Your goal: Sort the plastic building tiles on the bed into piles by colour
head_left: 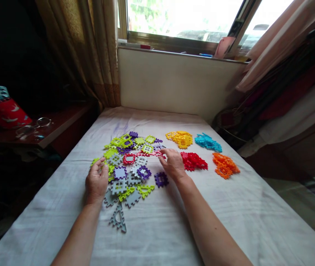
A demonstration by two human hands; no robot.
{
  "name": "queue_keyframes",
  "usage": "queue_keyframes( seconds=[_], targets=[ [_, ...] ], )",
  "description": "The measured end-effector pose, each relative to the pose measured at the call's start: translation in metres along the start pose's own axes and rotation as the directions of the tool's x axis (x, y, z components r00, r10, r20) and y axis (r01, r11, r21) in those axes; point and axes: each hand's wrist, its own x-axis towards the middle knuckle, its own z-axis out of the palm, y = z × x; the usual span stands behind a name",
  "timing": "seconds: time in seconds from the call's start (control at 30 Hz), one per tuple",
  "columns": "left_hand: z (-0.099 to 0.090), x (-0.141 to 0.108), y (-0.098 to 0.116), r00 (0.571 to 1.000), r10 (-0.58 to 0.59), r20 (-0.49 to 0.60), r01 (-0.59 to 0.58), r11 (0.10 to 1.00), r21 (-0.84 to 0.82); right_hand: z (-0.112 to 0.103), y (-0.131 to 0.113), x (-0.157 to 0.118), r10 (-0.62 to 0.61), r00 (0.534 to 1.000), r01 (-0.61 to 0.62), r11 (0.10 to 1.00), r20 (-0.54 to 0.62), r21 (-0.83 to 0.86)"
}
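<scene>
A mixed heap of flat toothed plastic pieces lies on the white cloth, with a grey window piece (118,186), a purple-framed piece (120,172) and green pieces (145,190) among them. My left hand (96,181) rests at the heap's left edge, fingers curled beside green pieces, holding nothing that I can see. At the heap's right side, my right hand (173,163) pinches a red piece (156,153) between thumb and fingers. A dark purple square (161,179) lies just below that hand. Next to its wrist is a red pile (195,161).
Yellow (180,138), blue (207,142) and orange (225,165) piles sit to the right on the cloth (152,236). Glasses (34,126) and a red container (6,112) stand on a dark side table at left. A window wall closes the far end.
</scene>
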Motion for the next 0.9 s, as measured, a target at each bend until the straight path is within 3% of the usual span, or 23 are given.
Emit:
queue_keyframes(
  seconds=[0.17, 0.27, 0.43, 0.57, 0.63, 0.77, 0.9],
  targets=[
    [0.0, 0.0, -0.002, 1.0, 0.008, -0.006, -0.008, 1.0, 0.004, -0.031, 0.058, -0.013, 0.264, 0.945, -0.287, 0.952, -0.192, -0.103],
    [0.0, 0.0, -0.003, 1.0, 0.01, -0.001, -0.01, 1.0, 0.006, -0.035, 0.074, -0.018, 0.355, 0.914, -0.383, 0.915, -0.196, -0.128],
    [0.0, 0.001, -0.003, 1.0, 0.009, -0.01, -0.009, 1.0, 0.006, -0.031, 0.077, -0.018, 0.378, 0.917, -0.394, 0.908, -0.128, -0.141],
    [0.0, 0.0, -0.001, 1.0, -0.012, 0.005, 0.012, 1.0, 0.004, -0.033, 0.06, -0.017, 0.333, 0.923, -0.362, 0.921, -0.193, -0.142],
    [0.0, 0.0, -0.001, 1.0, -0.011, 0.009, 0.011, 1.0, -0.001, -0.03, 0.043, -0.015, 0.25, 0.95, -0.276, 0.953, -0.189, -0.127],
    [0.0, 0.0, 0.0, 1.0, 0.0, 0.009, 0.0, 1.0, -0.01, -0.01, -0.004, -0.004, 0.012, 0.998, -0.008, 0.998, 0.06, -0.067],
    [0.0, -0.001, 0.0, 1.0, 0.004, 0.002, -0.004, 1.0, -0.017, 0.012, -0.041, 0.014, -0.125, 0.953, 0.158, 0.982, 0.277, -0.102]
  ],
)
